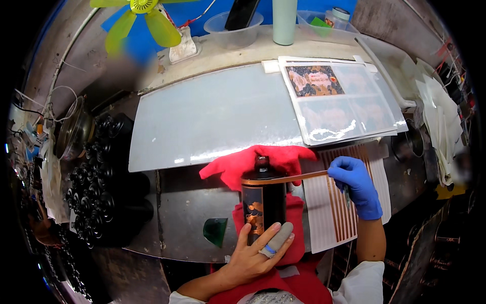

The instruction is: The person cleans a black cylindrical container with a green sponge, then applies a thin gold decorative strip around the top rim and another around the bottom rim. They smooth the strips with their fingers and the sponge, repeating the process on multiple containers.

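Note:
A dark glossy bottle (273,197) with a copper-coloured design on its side lies on a red cloth (233,167), its neck pointing away from me. My left hand (258,256) rests against the bottle's near end with its fingers round it; one finger wears a grey cover. My right hand (354,182), in a blue glove, pinches the free end of a thin copper-coloured strip (309,176). The strip runs taut to the left and lies across the bottle's shoulder. Beneath the right hand lies a white sheet (319,223) bearing several more copper strips.
Several black bottles (101,187) crowd the left side. A green curved scraper (215,231) lies beside the red cloth. Beyond is a grey board (202,111) with printed transfer sheets (349,119). At the back stand a green fan (144,7), a clear bowl (217,24) and a pale green tumbler (284,23).

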`<state>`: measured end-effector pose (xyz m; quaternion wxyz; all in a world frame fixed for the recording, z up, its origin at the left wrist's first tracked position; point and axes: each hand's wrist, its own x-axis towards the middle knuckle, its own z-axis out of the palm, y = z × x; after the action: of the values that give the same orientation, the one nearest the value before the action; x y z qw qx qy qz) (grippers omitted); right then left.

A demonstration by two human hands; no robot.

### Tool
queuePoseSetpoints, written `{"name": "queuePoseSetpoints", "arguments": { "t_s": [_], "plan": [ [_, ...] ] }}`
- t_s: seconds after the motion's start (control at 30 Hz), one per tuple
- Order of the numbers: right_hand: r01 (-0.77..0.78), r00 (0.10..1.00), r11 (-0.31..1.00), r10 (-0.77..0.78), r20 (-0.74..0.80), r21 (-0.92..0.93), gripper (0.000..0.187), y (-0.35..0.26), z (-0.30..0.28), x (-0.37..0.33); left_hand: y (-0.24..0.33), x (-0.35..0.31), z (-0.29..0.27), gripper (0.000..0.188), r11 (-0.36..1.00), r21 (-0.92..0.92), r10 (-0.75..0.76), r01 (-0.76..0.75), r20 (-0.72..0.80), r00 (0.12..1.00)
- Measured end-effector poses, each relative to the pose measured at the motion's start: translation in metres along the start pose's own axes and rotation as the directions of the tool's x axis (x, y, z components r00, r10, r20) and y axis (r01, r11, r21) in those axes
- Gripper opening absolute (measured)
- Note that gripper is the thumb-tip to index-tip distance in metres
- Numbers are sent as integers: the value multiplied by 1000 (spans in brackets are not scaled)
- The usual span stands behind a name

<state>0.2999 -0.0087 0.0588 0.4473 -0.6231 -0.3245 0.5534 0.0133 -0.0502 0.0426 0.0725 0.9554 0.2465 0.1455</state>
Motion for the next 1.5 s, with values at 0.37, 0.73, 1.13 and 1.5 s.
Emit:
{"name": "queuePoseSetpoints", "arguments": {
  "t_s": [0.37,0.73,1.13,1.5],
  "plan": [
    [-37,999,995,36,9,89,14,12,12,11,-8,-12,14,39,997,-70,-21,11,-136,991],
    [-2,996,1000,1,85,6,9,-4,50,5,-17,-68,72,84,562,-807,-390,178,-69,918],
    [-59,992,998,55,117,31,11,-28,59,-6,-22,-24,21,73,974,-226,-28,6,-93,995],
    [20,997,998,-15,82,-57,16,-8,79,10,-27,-40,50,88,814,-581,-211,14,-273,939]
  ]
}}
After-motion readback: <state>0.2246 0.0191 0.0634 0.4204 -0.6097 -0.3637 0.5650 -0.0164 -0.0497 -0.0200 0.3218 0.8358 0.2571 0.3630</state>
